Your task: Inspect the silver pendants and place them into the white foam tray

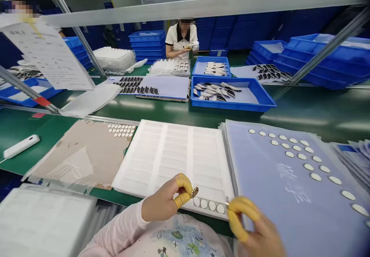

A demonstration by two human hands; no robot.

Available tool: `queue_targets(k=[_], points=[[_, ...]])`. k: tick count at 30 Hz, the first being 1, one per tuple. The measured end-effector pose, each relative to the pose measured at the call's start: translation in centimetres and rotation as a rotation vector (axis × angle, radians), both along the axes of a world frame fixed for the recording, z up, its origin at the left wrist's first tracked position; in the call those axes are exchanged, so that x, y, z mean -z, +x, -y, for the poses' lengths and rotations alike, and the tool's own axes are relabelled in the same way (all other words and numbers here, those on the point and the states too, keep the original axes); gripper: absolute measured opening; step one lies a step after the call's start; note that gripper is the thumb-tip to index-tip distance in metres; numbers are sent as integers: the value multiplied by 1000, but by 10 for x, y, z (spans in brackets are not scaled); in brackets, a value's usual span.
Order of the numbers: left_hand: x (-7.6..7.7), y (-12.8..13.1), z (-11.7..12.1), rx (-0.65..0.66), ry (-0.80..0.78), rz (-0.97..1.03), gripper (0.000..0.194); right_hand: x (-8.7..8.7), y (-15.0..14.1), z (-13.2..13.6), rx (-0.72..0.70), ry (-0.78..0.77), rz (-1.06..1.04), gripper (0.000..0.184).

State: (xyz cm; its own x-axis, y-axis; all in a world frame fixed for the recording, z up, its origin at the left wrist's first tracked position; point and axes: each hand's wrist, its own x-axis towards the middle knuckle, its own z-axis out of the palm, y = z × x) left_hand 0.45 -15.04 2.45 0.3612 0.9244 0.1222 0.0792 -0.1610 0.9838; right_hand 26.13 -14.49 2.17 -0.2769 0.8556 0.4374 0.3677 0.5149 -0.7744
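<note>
My left hand (167, 199), with yellow finger cots on thumb and forefinger, pinches a small round disc (194, 192) just above the near edge of a white compartment tray (173, 153). Several white oval discs (208, 204) lie in the tray's nearest row. My right hand (254, 226), also in yellow cots, is closed in a pinch beside the tray's right corner; a thin metal tip shows at its fingers. Its fingers rest at the edge of a pale blue sheet (289, 172) carrying rows of white oval discs (300, 156).
A brown sheet (83, 153) with small ovals lies at left, beside a white bar-shaped device (21, 146). Across a green belt (318, 114) stand blue bins (231, 93) of dark and white parts. A person (182, 37) works opposite. Papers hang at upper left.
</note>
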Motion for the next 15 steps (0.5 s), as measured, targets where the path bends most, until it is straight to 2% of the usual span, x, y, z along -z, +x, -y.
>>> queue_targets(k=[3,6,9,15], points=[[-5,-11,9,-34,10,11,14,-5,-62,-8,-109,43,-136,20],[-6,-16,15,-90,26,-3,17,-6,-97,-12,-179,54,-175,21],[-5,-18,18,-128,47,-33,15,-5,-106,-14,-229,53,-201,20],[-6,-16,17,-153,91,-87,4,0,-101,-19,-246,33,-265,20]])
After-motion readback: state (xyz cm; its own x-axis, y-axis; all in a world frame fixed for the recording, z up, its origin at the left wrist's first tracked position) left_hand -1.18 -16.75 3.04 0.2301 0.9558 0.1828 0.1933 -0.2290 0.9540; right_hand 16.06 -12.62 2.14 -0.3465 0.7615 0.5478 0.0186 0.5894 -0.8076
